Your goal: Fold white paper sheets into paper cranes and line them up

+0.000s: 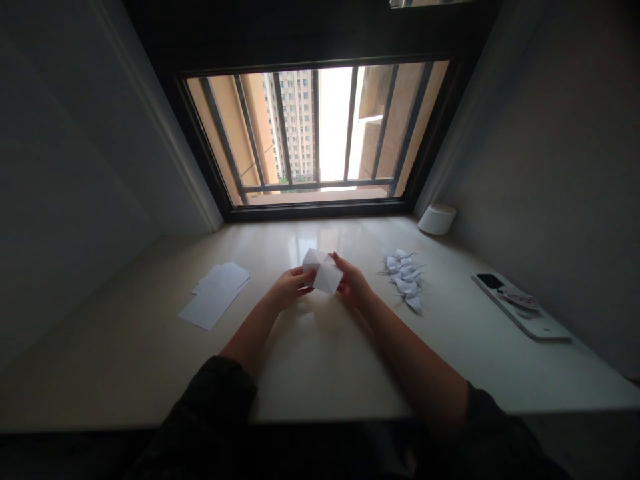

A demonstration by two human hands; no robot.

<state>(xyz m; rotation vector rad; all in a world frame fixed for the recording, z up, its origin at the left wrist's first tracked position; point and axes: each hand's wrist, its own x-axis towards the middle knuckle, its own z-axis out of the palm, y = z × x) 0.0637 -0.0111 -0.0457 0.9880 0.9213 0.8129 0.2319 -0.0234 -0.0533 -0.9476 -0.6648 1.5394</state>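
Between my two hands is a creased piece of white paper [325,270], held up just above the sill. My left hand [290,287] pinches its left edge with the thumb on the near face. On the opposite side my right hand [353,281] grips the right edge, its fingers partly behind the sheet. Fold lines meet near the paper's middle. Several folded paper cranes [403,273] lie in a cluster to the right of my right hand. Off to the left of my left hand rests a loose stack of white paper sheets [215,297].
The pale windowsill [320,373] carries everything. A phone [520,307] with a round grip on its back lies at the right. A white rounded object [437,219] stands in the back right corner. Behind is a barred window [317,133], with walls on both sides.
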